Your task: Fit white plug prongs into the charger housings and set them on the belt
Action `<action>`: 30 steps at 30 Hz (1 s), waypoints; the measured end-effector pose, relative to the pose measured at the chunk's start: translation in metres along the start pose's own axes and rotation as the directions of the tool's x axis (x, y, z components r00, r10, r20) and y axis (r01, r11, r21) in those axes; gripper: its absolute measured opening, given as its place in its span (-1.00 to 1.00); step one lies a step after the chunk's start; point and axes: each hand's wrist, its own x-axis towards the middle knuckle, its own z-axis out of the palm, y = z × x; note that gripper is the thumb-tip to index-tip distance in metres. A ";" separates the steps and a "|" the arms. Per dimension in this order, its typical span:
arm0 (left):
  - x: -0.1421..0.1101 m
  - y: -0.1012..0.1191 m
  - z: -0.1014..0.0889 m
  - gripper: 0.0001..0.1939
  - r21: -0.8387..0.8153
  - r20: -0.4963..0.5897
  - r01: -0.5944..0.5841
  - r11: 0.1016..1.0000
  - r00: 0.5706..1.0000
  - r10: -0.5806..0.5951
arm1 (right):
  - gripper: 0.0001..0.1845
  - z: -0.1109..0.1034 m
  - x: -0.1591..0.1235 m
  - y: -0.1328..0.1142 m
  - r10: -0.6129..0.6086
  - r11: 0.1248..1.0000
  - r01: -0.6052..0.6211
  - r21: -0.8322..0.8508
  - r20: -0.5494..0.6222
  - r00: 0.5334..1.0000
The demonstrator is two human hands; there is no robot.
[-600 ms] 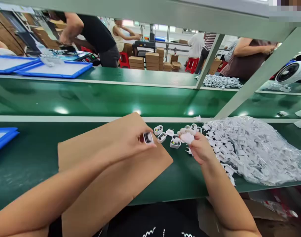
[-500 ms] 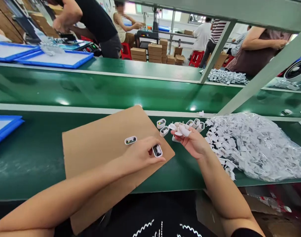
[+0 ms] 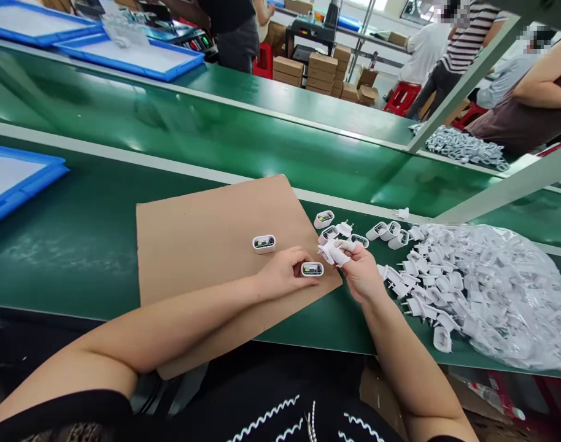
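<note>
Your left hand (image 3: pixel 283 271) pinches a case (image 3: pixel 312 269), opening towards you, over the cardboard (image 3: pixel 193 245); your right fingers (image 3: pixel 345 256) close on a plug cap (image 3: pixel 327 250) just beside it. Moving either seems to call for a light, steady grip. A second case (image 3: pixel 264 245) rests on the cardboard. Caps (image 3: pixel 421 276) and a plastic bag (image 3: pixel 515 294) lie on the green bench (image 3: pixel 91 245); people stand beyond.

A factory assembly floor, shown by long green benches (image 3: pixel 100 227), stacked cartons (image 3: pixel 321 72) and people working.
</note>
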 end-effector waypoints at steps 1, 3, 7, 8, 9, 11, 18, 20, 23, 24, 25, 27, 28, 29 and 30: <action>0.001 -0.001 -0.001 -0.69 -0.025 0.014 0.007 1.000 1.000 -0.007 | -0.52 -0.001 0.000 0.000 0.006 1.000 -0.006 -0.002 0.009 1.000; 0.004 -0.002 -0.002 -0.74 -0.062 0.028 0.013 0.998 1.000 -0.011 | -0.52 -0.003 0.001 0.000 0.024 1.000 -0.024 0.001 0.027 0.999; 0.009 -0.001 -0.003 -0.61 -0.132 0.010 0.018 0.991 1.000 -0.017 | -0.53 -0.006 0.002 -0.001 0.018 1.000 -0.018 -0.017 0.010 1.000; 0.009 -0.001 -0.003 -0.60 -0.157 0.010 0.034 0.987 0.999 -0.033 | -0.54 -0.006 0.001 -0.001 -0.026 0.998 0.025 -0.054 -0.007 1.000; 0.010 -0.001 -0.003 -0.62 -0.181 0.014 0.051 0.982 0.999 -0.049 | -0.58 -0.007 -0.001 -0.002 -0.092 0.989 0.088 -0.119 -0.024 0.996; 0.010 -0.002 -0.004 -0.72 -0.209 0.026 0.076 0.975 0.997 -0.072 | -0.70 -0.008 -0.008 -0.003 -0.266 0.917 0.246 -0.315 -0.022 0.964; 0.011 -0.005 -0.004 -0.71 -0.229 0.010 0.057 0.972 0.998 -0.056 | -0.81 0.002 -0.027 -0.002 -0.550 0.423 0.562 -0.711 0.291 0.783; 0.011 -0.004 -0.005 -0.73 -0.227 0.002 0.037 0.973 0.999 -0.037 | -0.78 0.004 -0.024 0.003 -0.593 0.319 0.622 -0.715 0.361 0.720; 0.011 -0.002 -0.005 -0.72 -0.228 -0.004 0.015 0.974 1.000 -0.016 | -0.76 0.005 -0.019 0.006 -0.630 0.195 0.685 -0.702 0.446 0.636; 0.011 -0.002 -0.006 -0.72 -0.232 -0.002 0.014 0.973 1.000 -0.015 | -0.76 0.005 -0.019 0.006 -0.631 0.160 0.693 -0.703 0.467 0.620; 0.011 -0.002 -0.006 -0.71 -0.237 -0.001 0.016 0.971 1.000 -0.016 | -0.76 0.005 -0.018 0.005 -0.626 0.130 0.695 -0.707 0.485 0.611; 0.011 -0.003 -0.006 -0.70 -0.252 0.002 0.020 0.968 1.000 -0.020 | -0.77 0.006 -0.018 0.004 -0.612 0.081 0.689 -0.720 0.510 0.604; 0.011 -0.004 -0.005 -0.70 -0.256 0.002 0.020 0.967 1.000 -0.020 | -0.78 0.006 -0.018 0.004 -0.608 0.058 0.679 -0.732 0.513 0.605; 0.011 -0.005 -0.005 -0.71 -0.257 0.000 0.019 0.966 1.000 -0.019 | -0.80 0.006 -0.019 0.003 -0.607 0.036 0.668 -0.743 0.515 0.605; 0.010 -0.006 -0.004 -0.71 -0.257 -0.006 0.016 0.966 1.000 -0.019 | -0.80 0.006 -0.019 0.004 -0.608 0.014 0.658 -0.753 0.516 0.604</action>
